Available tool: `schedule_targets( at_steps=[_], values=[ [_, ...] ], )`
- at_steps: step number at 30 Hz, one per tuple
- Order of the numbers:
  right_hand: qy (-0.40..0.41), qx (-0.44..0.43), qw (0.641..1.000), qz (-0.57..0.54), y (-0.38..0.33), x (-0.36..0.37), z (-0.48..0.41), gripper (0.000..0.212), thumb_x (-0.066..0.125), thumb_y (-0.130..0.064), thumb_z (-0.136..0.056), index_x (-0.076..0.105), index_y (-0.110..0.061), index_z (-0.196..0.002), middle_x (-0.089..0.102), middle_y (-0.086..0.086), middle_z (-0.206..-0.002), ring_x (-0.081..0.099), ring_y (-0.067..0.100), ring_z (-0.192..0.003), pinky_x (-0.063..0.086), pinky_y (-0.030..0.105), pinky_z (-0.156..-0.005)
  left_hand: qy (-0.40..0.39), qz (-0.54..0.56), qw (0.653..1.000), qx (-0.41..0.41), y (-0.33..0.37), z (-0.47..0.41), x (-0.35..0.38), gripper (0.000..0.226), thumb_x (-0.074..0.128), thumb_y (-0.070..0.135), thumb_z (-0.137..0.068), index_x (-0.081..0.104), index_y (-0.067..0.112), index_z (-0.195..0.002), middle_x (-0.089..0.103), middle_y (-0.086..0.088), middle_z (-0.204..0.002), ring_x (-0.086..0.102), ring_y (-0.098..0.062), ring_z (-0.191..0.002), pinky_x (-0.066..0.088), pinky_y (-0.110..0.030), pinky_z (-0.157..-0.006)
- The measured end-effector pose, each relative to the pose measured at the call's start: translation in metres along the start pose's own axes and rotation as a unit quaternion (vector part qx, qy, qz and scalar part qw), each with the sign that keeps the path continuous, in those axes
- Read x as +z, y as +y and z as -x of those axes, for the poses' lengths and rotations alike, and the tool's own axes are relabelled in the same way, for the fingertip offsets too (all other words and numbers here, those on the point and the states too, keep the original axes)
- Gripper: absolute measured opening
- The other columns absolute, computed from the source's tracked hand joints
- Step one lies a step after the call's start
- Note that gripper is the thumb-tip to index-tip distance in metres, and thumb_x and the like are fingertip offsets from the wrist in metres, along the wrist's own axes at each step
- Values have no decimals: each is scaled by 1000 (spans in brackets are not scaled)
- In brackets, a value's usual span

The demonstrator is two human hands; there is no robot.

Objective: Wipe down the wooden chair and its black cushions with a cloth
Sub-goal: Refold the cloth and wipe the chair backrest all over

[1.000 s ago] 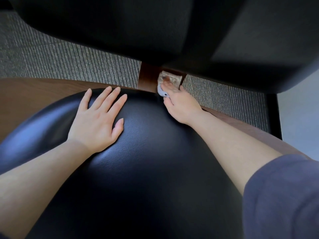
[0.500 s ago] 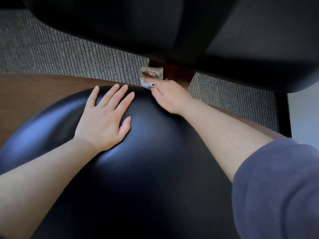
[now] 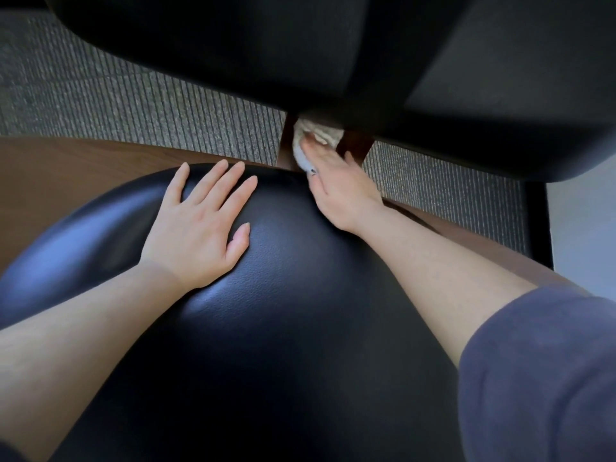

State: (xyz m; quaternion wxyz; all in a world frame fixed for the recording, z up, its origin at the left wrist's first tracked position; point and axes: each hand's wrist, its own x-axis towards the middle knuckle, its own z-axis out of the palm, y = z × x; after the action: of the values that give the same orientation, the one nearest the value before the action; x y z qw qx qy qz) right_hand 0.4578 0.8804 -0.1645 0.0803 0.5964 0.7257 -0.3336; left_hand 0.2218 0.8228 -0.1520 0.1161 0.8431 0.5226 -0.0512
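Note:
I look down over the black seat cushion (image 3: 266,328) of the wooden chair (image 3: 66,181). The black back cushion (image 3: 300,45) fills the top of the view. My left hand (image 3: 200,228) lies flat on the seat cushion, fingers spread and straight. My right hand (image 3: 336,188) reaches into the gap behind the seat and holds a pale crumpled cloth (image 3: 313,138) against the brown wooden back post (image 3: 355,145). Its fingers are partly hidden by the cloth and blurred.
Grey ribbed carpet (image 3: 133,105) shows through the gap between seat and back cushion. A dark vertical edge (image 3: 536,211) and a pale wall (image 3: 586,221) stand at the right.
My right hand and the cloth have slid along the wooden post, left and then back to the right and up under the back cushion. My left hand stayed flat on the seat.

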Motion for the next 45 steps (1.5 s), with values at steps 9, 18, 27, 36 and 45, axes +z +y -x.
schedule_targets(
  at_steps=[9,18,27,36,45],
  values=[
    [40,64,996,-49,11,-4,20,41,30,-21,-101,53,-21,-135,59,5,-134,52,25,-120,22,42,-117,-3,-4,1000,0,2,0,-2,63,33,42,-93,36,14,-150,32,-9,-157,26,-24,-147,11,-54,-119],
    [87,85,993,2,25,8,30,55,26,-23,-102,16,-17,-155,24,1,-160,19,14,-147,1,45,-122,0,-9,1000,-1,1,-1,0,64,32,42,-92,37,14,-149,33,-9,-157,28,-24,-146,11,-54,-118],
    [147,137,980,-1,21,9,30,33,32,-18,-98,63,-11,-106,68,10,-105,59,26,-98,26,37,-111,-7,-11,1000,0,1,0,-1,63,33,42,-92,36,15,-149,33,-8,-157,27,-24,-147,10,-54,-119],
    [94,83,992,-11,26,14,29,54,29,-21,-100,21,-16,-154,30,3,-157,23,16,-147,1,44,-122,-9,-5,1000,5,0,-1,1,63,34,42,-92,36,15,-150,32,-9,-157,26,-23,-147,11,-54,-119],
    [53,131,971,-194,3,-7,19,42,30,-20,-98,65,-24,-119,63,3,-128,52,22,-121,36,35,-107,-39,4,999,3,-2,1,1,63,30,44,-93,33,16,-150,31,-8,-158,23,-24,-148,8,-53,-119]
  ],
)
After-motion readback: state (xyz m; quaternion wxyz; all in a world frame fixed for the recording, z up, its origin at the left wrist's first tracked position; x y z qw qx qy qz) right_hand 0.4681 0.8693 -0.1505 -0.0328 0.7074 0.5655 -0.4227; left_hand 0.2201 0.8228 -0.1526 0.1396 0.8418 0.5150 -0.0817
